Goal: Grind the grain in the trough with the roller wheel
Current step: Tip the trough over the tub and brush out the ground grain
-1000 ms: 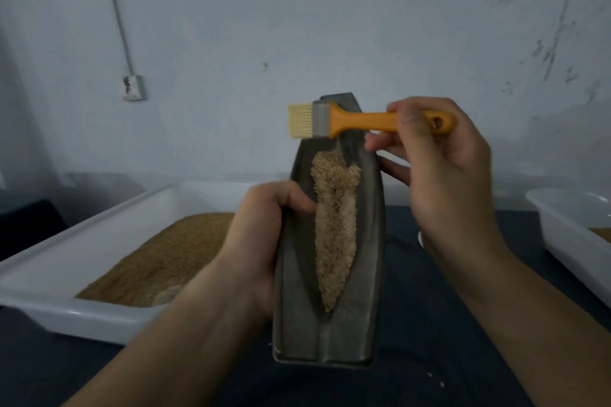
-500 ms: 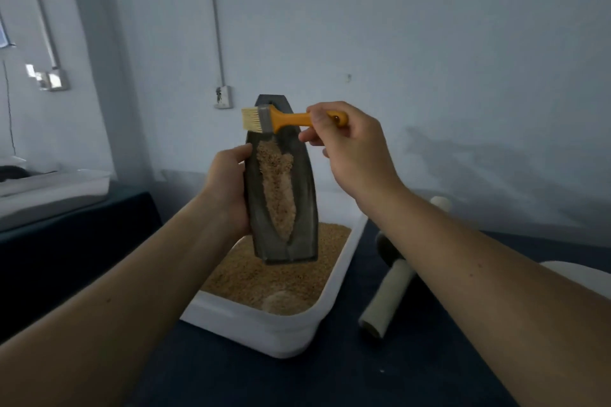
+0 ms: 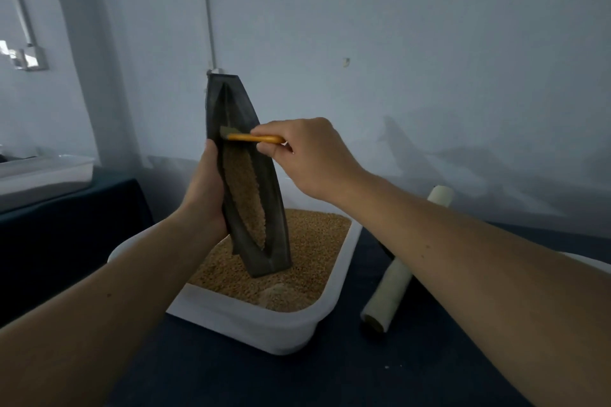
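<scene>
My left hand [image 3: 206, 195] grips the dark boat-shaped trough [image 3: 274, 208] by its left side and holds it nearly upright, its low end over the grain in the white tub [image 3: 291, 327]. Tan ground grain [image 3: 246, 195] clings in the trough's groove. An orange-handled brush [image 3: 256, 138] is pinched in my right hand [image 3: 304, 155], its bristle end lying across the groove at the top of the grain. The roller wheel's pale handle [image 3: 391, 291] lies on the dark table right of the tub, the wheel itself mostly hidden behind my right forearm.
The tub of grain sits on a dark blue tablecloth [image 3: 297, 380]. A second white tray [image 3: 46, 172] rests on a table at far left. A white rim [image 3: 582, 259] shows at the right edge behind my arm. A grey wall stands close behind.
The trough has tipped steeper and dropped closer to the tub's grain. The brush has come down from the trough's top end into the groove, and the upper groove now shows bare.
</scene>
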